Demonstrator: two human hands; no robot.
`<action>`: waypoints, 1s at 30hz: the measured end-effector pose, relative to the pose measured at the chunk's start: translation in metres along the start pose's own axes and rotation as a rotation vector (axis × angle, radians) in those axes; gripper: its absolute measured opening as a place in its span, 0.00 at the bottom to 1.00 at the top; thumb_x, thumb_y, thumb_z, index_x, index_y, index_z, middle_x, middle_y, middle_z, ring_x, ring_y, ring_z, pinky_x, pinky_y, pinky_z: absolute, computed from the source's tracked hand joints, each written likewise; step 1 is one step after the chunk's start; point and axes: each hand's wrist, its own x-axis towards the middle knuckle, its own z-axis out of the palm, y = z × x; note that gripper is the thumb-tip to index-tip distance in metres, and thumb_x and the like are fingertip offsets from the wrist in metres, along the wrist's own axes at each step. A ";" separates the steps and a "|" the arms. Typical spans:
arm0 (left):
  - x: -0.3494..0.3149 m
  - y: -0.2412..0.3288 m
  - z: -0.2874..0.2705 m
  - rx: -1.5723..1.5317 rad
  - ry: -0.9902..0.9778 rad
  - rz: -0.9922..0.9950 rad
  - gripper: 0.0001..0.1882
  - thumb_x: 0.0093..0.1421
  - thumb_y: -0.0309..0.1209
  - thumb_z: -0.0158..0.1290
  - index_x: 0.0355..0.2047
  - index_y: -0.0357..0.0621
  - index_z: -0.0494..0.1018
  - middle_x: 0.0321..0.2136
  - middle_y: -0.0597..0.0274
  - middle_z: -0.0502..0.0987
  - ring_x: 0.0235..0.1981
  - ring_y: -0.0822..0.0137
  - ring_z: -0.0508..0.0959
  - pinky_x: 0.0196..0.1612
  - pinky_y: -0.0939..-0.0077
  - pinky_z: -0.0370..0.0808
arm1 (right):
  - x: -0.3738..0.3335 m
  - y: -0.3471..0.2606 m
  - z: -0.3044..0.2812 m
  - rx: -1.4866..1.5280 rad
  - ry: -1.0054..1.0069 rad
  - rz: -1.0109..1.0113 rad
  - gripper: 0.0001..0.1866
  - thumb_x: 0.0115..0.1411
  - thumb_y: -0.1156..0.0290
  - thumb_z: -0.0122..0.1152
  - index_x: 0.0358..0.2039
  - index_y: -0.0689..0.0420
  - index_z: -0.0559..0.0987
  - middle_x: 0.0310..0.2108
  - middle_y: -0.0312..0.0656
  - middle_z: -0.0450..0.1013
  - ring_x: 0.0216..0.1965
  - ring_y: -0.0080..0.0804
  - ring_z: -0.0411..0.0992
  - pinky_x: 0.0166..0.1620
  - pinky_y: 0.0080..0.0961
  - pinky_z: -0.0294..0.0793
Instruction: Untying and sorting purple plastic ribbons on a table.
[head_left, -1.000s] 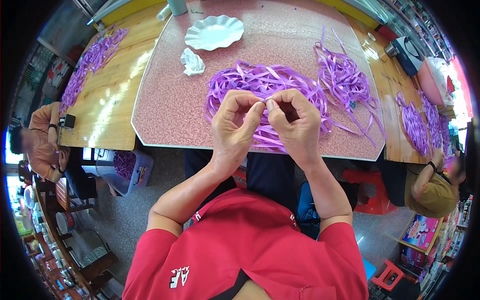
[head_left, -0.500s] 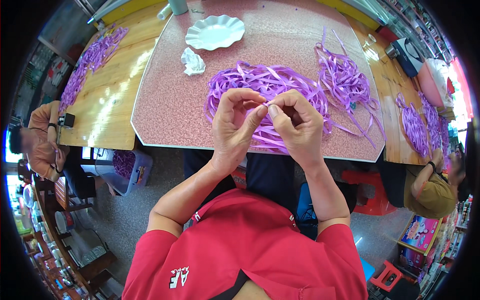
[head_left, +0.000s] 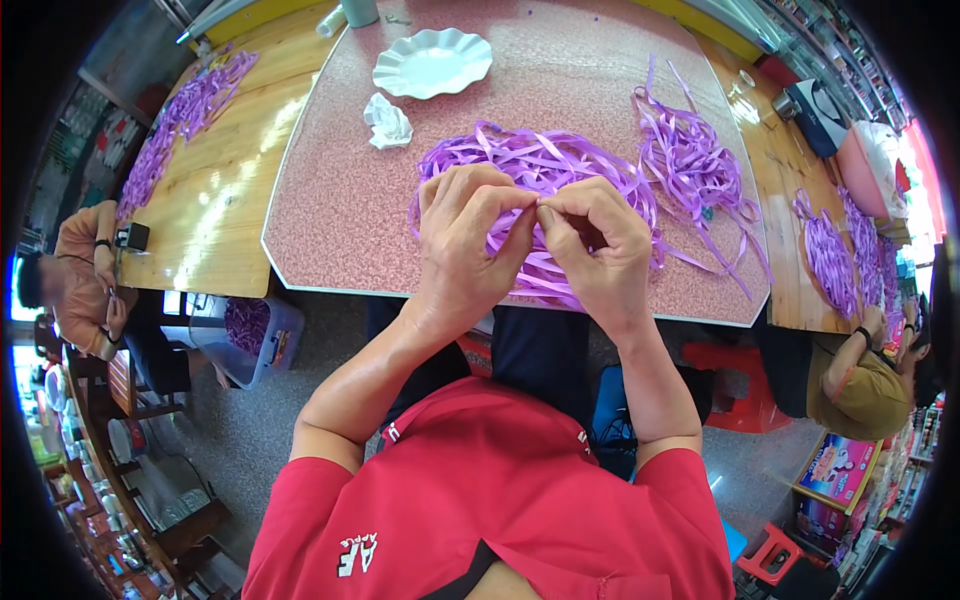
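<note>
While both hands hovered above the speckled pink counter (head_left: pixel 330 210), the left hand (head_left: pixel 468 240) and right hand (head_left: pixel 592 240) had drawn their fingertips together, each grip pinched narrow on one thin purple plastic ribbon strip (head_left: pixel 540 205) over the loose purple ribbon pile (head_left: pixel 560 165).

pinched ribbon piece hidden between both hands' fingertips (head_left: pixel 528 212), ribbon pile (head_left: pixel 590 170) partly covered by hands

Purple ribbon strips (head_left: pixel 545 165): loose tangled heap, flat glossy bands, lying on pink table at frame centre-top. One strip pinched between both hands' fingertips, above heap.
</note>
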 end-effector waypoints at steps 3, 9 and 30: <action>0.001 0.001 0.000 0.019 0.037 0.077 0.14 0.45 0.19 0.62 0.33 0.45 0.74 0.30 0.62 0.74 0.36 0.60 0.75 0.41 0.67 0.64 | -0.002 0.001 0.002 0.256 0.032 0.151 0.02 0.63 0.78 0.59 0.36 0.62 0.78 0.29 0.30 0.72 0.26 0.11 0.66 0.26 0.10 0.64; -0.012 0.007 0.015 -0.422 0.168 -0.185 0.11 0.52 0.15 0.57 0.34 0.42 0.72 0.34 0.59 0.73 0.37 0.65 0.74 0.47 0.72 0.67 | -0.002 -0.006 -0.003 0.817 -0.008 0.595 0.03 0.65 0.74 0.57 0.38 0.59 0.77 0.26 0.29 0.71 0.19 0.08 0.60 0.19 0.10 0.55; -0.011 0.013 0.004 -0.896 -0.080 -0.511 0.06 0.60 0.21 0.52 0.37 0.39 0.67 0.36 0.62 0.71 0.41 0.73 0.70 0.49 0.77 0.67 | -0.002 -0.011 -0.024 0.060 -0.130 0.265 0.05 0.59 0.83 0.62 0.36 0.63 0.81 0.32 0.34 0.71 0.31 0.14 0.70 0.31 0.12 0.68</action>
